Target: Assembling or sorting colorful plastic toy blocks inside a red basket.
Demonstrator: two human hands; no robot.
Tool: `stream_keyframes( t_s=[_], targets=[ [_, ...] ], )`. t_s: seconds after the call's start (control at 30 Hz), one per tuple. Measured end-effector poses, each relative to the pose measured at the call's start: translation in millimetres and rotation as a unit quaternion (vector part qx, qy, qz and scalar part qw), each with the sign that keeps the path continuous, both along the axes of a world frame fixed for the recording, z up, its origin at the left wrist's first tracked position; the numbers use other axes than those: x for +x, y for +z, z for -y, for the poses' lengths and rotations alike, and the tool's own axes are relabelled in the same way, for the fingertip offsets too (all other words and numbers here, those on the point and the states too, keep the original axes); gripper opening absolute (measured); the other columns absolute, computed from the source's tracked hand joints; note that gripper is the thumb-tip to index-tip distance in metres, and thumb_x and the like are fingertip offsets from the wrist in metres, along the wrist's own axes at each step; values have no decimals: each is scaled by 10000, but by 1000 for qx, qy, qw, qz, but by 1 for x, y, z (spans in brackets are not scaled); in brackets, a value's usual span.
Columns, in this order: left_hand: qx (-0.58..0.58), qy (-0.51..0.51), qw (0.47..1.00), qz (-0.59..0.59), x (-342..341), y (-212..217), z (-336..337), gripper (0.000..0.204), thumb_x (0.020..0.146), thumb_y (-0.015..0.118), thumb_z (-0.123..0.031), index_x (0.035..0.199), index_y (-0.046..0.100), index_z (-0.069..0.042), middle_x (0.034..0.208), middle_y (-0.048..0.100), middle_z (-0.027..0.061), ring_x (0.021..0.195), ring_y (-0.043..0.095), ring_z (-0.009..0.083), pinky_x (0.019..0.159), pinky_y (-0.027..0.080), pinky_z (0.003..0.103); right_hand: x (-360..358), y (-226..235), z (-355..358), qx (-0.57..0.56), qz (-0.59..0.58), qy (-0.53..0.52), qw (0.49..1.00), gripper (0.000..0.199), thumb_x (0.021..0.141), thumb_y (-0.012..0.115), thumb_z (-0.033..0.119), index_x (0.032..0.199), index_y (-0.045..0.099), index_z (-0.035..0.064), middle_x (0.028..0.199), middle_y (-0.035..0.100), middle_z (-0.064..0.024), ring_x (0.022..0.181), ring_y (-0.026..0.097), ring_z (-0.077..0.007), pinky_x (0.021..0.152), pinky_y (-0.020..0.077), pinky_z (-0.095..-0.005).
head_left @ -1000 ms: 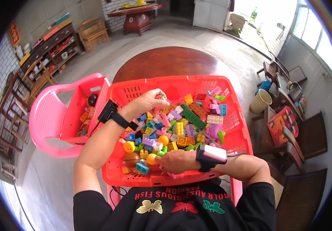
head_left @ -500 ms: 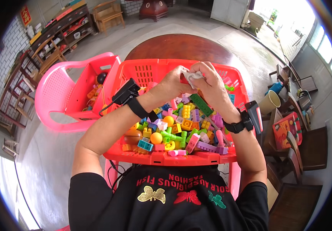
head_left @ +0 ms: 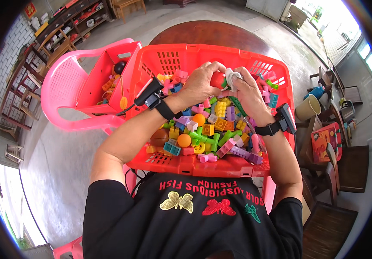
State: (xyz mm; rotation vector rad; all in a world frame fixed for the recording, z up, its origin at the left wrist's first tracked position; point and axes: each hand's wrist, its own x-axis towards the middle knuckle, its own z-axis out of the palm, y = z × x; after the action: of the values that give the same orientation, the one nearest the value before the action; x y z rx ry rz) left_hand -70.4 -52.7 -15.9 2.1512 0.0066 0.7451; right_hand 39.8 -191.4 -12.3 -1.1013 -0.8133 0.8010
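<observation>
Large red plastic slatted basket [head_left: 186,58], centre, full of mixed coloured plastic building blocks [head_left: 207,129]. Pink plastic chair [head_left: 65,90] at left. Left hand [head_left: 201,82] clasps small red round piece [head_left: 217,80] above far end; right hand [head_left: 247,93] pinches small white piece [head_left: 233,77] touching it.

Toy blocks [head_left: 207,129] are filling the red basket [head_left: 203,166] wall to wall, so no bare floor is showing inside for a hand to reach through. The left hand [head_left: 201,84] and right hand [head_left: 246,93] are meeting above the pile w/ a red piece [head_left: 217,80] and a white piece [head_left: 233,77] between them, blocking the basket's far middle. The near rim is staying open betw. the forearms. A pink chair [head_left: 65,95] is crowding the left side; a cup [head_left: 307,108] and wooden chairs [head_left: 350,155] are crowding the right.
</observation>
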Motion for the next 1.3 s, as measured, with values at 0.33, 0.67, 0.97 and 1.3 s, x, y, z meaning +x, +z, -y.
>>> stream_keyframes(
  t_s=[0.33, 0.67, 0.97, 1.3],
  targets=[
    [79, 21, 997, -7, -1, -46, 9, 531, 570, 730, -44, 1054, 511, -38, 998, 587, 155, 966, 583, 321, 799, 472, 384, -7, -42, -7, -65, 380, -106, 917, 145, 884, 553, 126, 923, 469, 14, 817, 529, -131, 730, 535, -228, 676, 449, -333],
    [75, 7, 997, -15, -8, -55, 19, 616, 613, 737, -51, 1139, 416, -46, 968, 584, 200, 836, 619, 363, 686, 491, 414, -15, -51, 2, -34, 491, -92, 866, 182, 817, 508, 12, 987, 445, 20, 879, 499, -211, 839, 530, -418, 703, 452, -420],
    [52, -14, 993, -106, -11, -50, 24, 773, 580, 775, -90, 1234, 367, -30, 967, 607, 199, 954, 603, 328, 785, 474, 392, 1, -56, 4, -58, 454, -70, 886, 182, 841, 504, 14, 1013, 444, 18, 902, 545, -214, 813, 564, -393, 701, 457, -417],
    [95, 1, 993, -67, -10, -49, 16, 786, 597, 761, -98, 1278, 370, -62, 1044, 570, 174, 994, 568, 346, 828, 465, 391, -11, -54, 2, -30, 325, -71, 943, 165, 791, 531, -17, 935, 463, 27, 840, 471, -91, 803, 494, -238, 726, 406, -305]
  ],
)
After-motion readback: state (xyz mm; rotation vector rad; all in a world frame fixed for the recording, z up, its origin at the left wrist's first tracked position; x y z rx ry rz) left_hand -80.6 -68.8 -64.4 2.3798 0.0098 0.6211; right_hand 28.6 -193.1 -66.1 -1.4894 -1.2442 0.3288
